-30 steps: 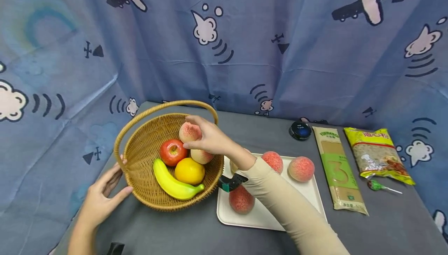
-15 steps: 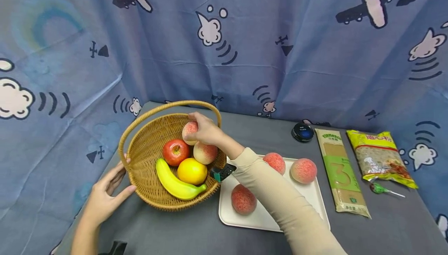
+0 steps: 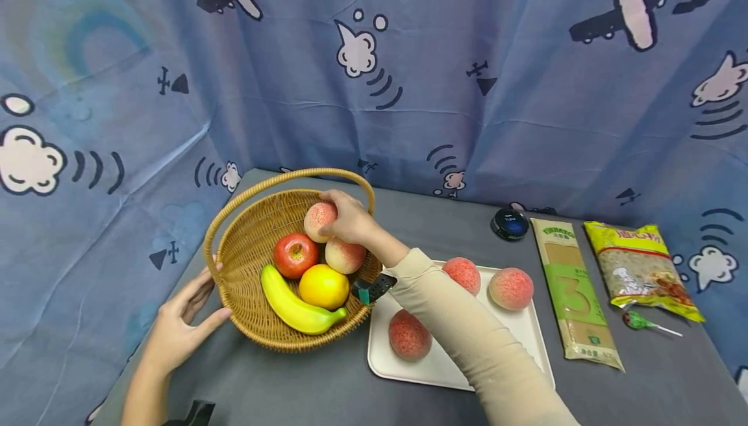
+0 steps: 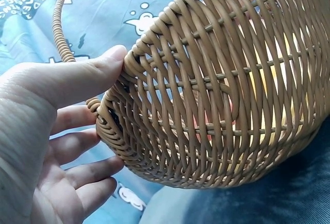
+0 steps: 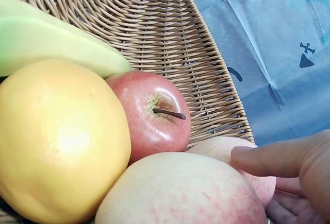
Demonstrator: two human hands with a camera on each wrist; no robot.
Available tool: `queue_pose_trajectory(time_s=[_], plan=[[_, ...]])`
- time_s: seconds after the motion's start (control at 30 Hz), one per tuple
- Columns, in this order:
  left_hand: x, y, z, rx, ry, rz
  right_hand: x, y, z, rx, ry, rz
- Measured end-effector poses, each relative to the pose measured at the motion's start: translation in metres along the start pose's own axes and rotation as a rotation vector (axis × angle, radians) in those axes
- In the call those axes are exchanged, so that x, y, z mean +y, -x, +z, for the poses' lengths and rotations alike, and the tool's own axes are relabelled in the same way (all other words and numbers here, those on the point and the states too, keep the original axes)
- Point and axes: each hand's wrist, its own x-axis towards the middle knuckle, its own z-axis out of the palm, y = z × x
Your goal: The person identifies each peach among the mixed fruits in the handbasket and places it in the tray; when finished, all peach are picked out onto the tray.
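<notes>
A wicker basket (image 3: pixel 245 244) with a hoop handle stands on the grey table at the left. Inside lie a red apple (image 3: pixel 295 254), an orange (image 3: pixel 324 286), a banana (image 3: pixel 295 309) and a peach (image 3: pixel 346 256). My right hand (image 3: pixel 345 218) grips a second peach (image 3: pixel 318 220) at the back of the basket, above the first. In the right wrist view its fingertips (image 5: pixel 258 160) curl round that peach (image 5: pixel 234 154), beside the apple (image 5: pixel 154 116). My left hand (image 3: pixel 187 322) presses with straight fingers on the basket's outer wall (image 4: pixel 216 95), its thumb (image 4: pixel 87 72) at the rim.
A white tray (image 3: pixel 526 341) right of the basket carries three peaches (image 3: pixel 409 335). Further right lie a spaghetti packet (image 3: pixel 575 293), a yellow pasta bag (image 3: pixel 639 267), a lollipop (image 3: pixel 639 322) and a black round tin (image 3: pixel 510 223). A blue printed curtain hangs behind.
My right hand has carried the peach deeper into the basket, lowering it toward the back rim. The left hand has stayed against the basket's side.
</notes>
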Motion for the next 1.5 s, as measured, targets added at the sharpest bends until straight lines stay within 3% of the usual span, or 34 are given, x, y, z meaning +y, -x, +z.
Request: queue_pose_trajectory(time_s=[0.47,0.8,1.37,1.5], plan=[[0.0,0.0,0.0,0.008,-0.003,-0.029,0.003,-0.004,0.006,0.018,0.059,-0.005],[0.0,0.0,0.001,0.014,0.004,-0.004,0.005,-0.01,0.013,0.049,0.053,-0.036],[0.001,-0.001,0.0,0.018,-0.076,-0.035,0.009,-0.015,0.02,0.018,0.065,-0.032],[0.0,0.0,0.001,0.015,-0.009,-0.018,0.007,-0.015,0.019,0.049,0.067,-0.076]])
